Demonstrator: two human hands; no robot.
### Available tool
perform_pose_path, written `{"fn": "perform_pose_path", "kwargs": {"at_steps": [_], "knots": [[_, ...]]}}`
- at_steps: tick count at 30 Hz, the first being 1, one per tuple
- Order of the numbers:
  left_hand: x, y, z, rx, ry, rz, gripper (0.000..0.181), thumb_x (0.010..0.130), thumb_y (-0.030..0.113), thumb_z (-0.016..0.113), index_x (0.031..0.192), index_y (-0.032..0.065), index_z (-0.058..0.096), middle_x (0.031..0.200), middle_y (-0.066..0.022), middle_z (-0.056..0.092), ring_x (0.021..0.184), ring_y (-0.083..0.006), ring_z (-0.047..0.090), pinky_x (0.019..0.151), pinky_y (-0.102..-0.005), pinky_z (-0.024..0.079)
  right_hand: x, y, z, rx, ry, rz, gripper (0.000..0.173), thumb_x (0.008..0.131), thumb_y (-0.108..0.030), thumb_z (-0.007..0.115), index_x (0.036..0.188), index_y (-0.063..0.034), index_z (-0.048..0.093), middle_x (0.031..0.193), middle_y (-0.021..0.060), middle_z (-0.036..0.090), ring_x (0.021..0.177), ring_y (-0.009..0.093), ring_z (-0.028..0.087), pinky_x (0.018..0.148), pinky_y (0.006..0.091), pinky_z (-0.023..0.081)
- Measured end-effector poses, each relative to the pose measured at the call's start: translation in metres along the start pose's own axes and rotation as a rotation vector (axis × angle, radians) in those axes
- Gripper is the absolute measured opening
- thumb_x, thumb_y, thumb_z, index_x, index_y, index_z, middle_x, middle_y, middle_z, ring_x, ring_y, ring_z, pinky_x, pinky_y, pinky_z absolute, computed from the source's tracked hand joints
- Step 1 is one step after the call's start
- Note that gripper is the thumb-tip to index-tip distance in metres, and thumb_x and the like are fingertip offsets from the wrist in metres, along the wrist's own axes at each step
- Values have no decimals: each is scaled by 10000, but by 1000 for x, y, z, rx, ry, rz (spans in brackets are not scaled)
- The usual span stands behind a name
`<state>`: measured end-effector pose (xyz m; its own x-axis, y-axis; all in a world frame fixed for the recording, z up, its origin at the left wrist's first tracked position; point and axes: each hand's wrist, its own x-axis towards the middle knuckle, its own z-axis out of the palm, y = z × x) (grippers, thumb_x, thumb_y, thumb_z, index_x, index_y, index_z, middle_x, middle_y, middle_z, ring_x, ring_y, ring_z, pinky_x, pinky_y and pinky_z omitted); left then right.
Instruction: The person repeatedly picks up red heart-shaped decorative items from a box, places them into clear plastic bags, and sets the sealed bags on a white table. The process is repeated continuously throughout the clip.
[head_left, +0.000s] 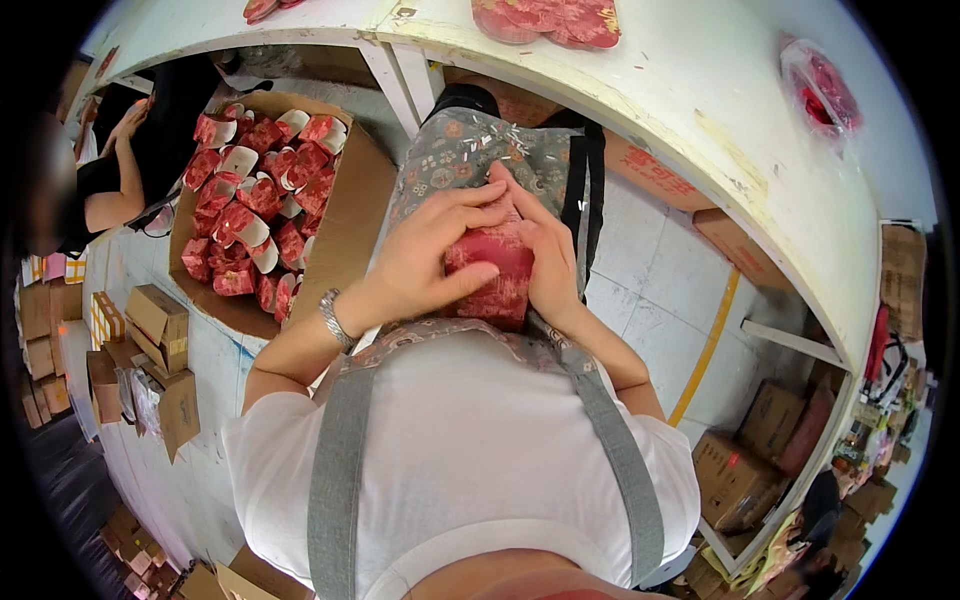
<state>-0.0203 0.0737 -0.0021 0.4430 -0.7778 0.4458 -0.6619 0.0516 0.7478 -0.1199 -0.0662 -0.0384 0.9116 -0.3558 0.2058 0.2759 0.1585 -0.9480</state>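
Observation:
A red patterned paper box (491, 289) rests upright on the lap, over a floral apron (442, 161). My left hand (431, 247) is on its left side, the thumb laid across the front and the fingers at the top. On the right side my right hand (547, 262) presses against the box, its fingertips meeting those of the left hand above it. Small white and red scraps (495, 139) lie on the apron. To the left, a large open carton (352, 195) holds many similar red boxes (259, 195) with white inner flaps.
A white table (675, 82) curves across the front, with flat red patterned pieces (551, 19) and a plastic bag of red things (821, 86) on it. Cardboard boxes (739, 476) stand under its right end. Another person's arm (120, 172) is at the far left, beyond the carton.

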Motion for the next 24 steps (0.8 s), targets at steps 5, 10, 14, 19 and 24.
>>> {"fn": "perform_pose_path", "kwargs": {"at_steps": [5,10,14,19,24], "knots": [[13,-32,-18,-127,-25,-221,297,796,132,674,1066,22,620,1045,-109,642,1009,-193,588,869,-334,468,2,2,-3,-199,156,-354,385,893,-66,385,1258,42,445,1308,187,422,1177,276,435,1011,360,310],[61,-7,-51,-536,467,111,313,870,184,588,1094,-35,575,1099,-160,615,1022,-218,580,907,-366,453,-7,-8,-1,-286,33,-386,261,910,-36,452,1143,35,546,1118,157,564,969,238,564,859,321,431],[69,4,-39,-537,488,408,354,868,216,585,1099,-52,561,1086,-187,609,1065,-265,553,951,-389,413,-7,-10,4,-411,-47,-466,355,900,-71,544,1233,38,491,1203,155,553,1109,228,529,922,314,403],[63,13,-31,-419,389,428,489,773,386,715,981,-48,634,1063,-161,619,1000,-276,566,895,-385,433,-7,-7,3,-299,-48,-485,378,885,-75,563,1238,34,487,1216,152,548,1124,236,521,941,327,391],[53,34,-30,-186,217,649,470,671,409,782,970,60,682,1015,-98,646,1010,-271,552,905,-434,440,-12,-13,0,-261,-25,-417,369,875,-71,566,1223,28,499,1205,151,553,1117,241,525,953,337,379]]}}
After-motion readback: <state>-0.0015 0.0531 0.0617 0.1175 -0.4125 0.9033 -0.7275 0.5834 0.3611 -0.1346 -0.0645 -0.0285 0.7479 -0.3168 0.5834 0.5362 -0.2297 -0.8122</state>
